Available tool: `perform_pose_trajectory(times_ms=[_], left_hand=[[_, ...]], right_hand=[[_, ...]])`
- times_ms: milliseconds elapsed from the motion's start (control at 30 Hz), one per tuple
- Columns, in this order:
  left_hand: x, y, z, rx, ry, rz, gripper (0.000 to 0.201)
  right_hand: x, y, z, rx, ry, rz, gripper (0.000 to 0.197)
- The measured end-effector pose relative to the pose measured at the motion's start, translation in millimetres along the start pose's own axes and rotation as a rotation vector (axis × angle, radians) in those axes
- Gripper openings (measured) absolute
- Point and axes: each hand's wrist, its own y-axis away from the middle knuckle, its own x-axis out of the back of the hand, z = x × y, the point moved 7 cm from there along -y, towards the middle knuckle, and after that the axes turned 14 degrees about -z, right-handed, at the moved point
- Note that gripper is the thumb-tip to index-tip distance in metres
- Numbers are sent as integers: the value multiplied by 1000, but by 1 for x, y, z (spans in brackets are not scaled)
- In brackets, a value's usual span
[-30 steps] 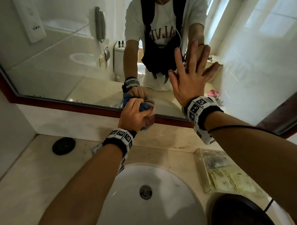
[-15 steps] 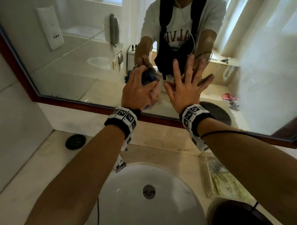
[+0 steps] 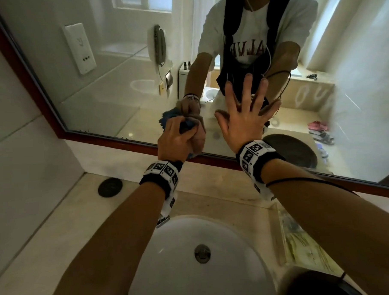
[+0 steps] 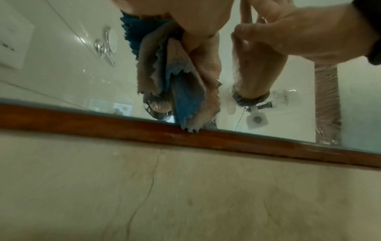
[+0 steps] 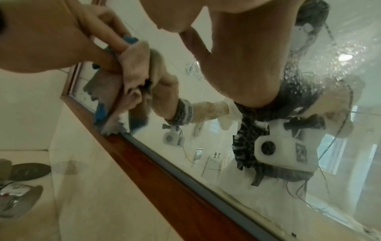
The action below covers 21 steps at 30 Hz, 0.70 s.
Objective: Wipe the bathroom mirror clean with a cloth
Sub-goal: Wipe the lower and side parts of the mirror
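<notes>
The wood-framed mirror fills the wall above the counter. My left hand grips a bunched blue and beige cloth and holds it against the glass just above the lower frame. In the left wrist view the cloth hangs from my left hand's fingers, its tip touching the frame. My right hand lies flat on the glass to the right, fingers spread, holding nothing. The right wrist view shows the cloth in my left hand; water drops speckle the glass.
A white basin sits directly below my arms in the beige stone counter. A black round disc lies at the counter's back left. A clear tray of packets and a dark round object are on the right.
My left hand swept the cloth up the glass, then back down to the lower frame. The right hand stayed flat on the mirror. The head view tilted upward.
</notes>
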Motion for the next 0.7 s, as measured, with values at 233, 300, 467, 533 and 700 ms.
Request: perform_pose_trajectory(times_ms=[233, 300, 467, 533, 700], left_hand=[[-50, 41, -35, -223, -139, -130, 10], [-55, 43, -41, -206, -120, -182, 15], [-26, 23, -37, -259, -30, -57, 13], [-6, 6, -32, -286, -27, -36, 19], [46, -32, -36, -241, 82, 148, 25]], right_hand=[[-6, 2, -2, -44, 33, 37, 67], [-7, 3, -6, -80, 40, 38, 65], [-15, 9, -21, -174, 13, -43, 68], [-17, 15, -26, -178, 7, -81, 71], [-17, 19, -29, -191, 27, -162, 80]])
